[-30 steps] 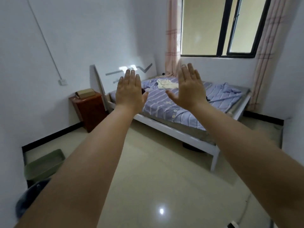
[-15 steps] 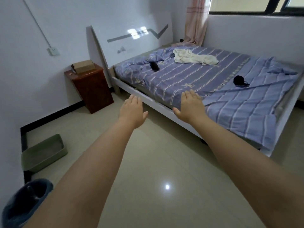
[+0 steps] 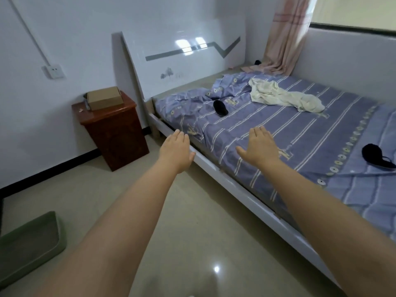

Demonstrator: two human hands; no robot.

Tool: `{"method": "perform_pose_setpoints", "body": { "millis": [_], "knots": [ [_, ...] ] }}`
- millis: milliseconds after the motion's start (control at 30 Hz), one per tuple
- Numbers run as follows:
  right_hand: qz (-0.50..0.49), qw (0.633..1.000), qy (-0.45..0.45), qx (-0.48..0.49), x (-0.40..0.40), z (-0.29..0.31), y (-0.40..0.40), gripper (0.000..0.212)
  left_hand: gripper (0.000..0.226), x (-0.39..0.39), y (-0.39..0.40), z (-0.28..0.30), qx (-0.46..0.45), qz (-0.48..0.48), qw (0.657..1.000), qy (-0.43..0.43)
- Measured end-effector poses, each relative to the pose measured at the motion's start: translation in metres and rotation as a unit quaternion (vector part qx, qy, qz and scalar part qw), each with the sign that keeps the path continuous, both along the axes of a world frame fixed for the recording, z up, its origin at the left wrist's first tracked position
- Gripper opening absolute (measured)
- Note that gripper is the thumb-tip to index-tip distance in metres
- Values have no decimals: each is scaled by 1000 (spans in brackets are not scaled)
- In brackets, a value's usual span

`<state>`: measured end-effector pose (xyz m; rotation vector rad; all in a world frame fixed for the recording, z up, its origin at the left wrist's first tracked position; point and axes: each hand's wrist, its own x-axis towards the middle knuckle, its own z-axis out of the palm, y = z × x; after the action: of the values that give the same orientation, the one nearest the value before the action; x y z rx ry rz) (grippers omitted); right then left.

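Observation:
Both my arms stretch forward, palms down, fingers straight, holding nothing. My left hand (image 3: 176,150) hovers by the white side rail of the bed (image 3: 216,170). My right hand (image 3: 260,147) is over the purple striped sheet (image 3: 300,133) near the bed's edge. On the sheet lie a crumpled cream cloth (image 3: 282,96), a small black item (image 3: 220,107) near the head end, and another black item (image 3: 375,155) at the right.
A white headboard (image 3: 182,61) leans at the bed's head. A reddish wooden nightstand (image 3: 113,129) with a cardboard box (image 3: 105,97) stands left of it. A green tray (image 3: 30,247) sits on the tiled floor at lower left. A pink curtain (image 3: 285,35) hangs by the window.
I have come closer to the bed and the view has tilted down. Both hands have dropped from raised in front of me to level with the bed's edge.

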<state>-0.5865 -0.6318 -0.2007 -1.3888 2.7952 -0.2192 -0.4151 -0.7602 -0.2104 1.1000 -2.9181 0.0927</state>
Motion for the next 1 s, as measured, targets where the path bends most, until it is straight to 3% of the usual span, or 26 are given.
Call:
{"method": "perform_pose_setpoints", "body": {
  "millis": [500,700,1000],
  "knots": [
    [-50,998,-19,31,-276,-50,-359,70,62,-284,-392,-43,30,-59,997,-25],
    [-77,993,-49,70,-362,-83,-460,67,64,-382,-509,-76,60,-92,993,-51],
    [-216,954,-177,109,-474,-231,-593,55,64,-544,-658,-220,157,-208,956,-132]
  ]
}}
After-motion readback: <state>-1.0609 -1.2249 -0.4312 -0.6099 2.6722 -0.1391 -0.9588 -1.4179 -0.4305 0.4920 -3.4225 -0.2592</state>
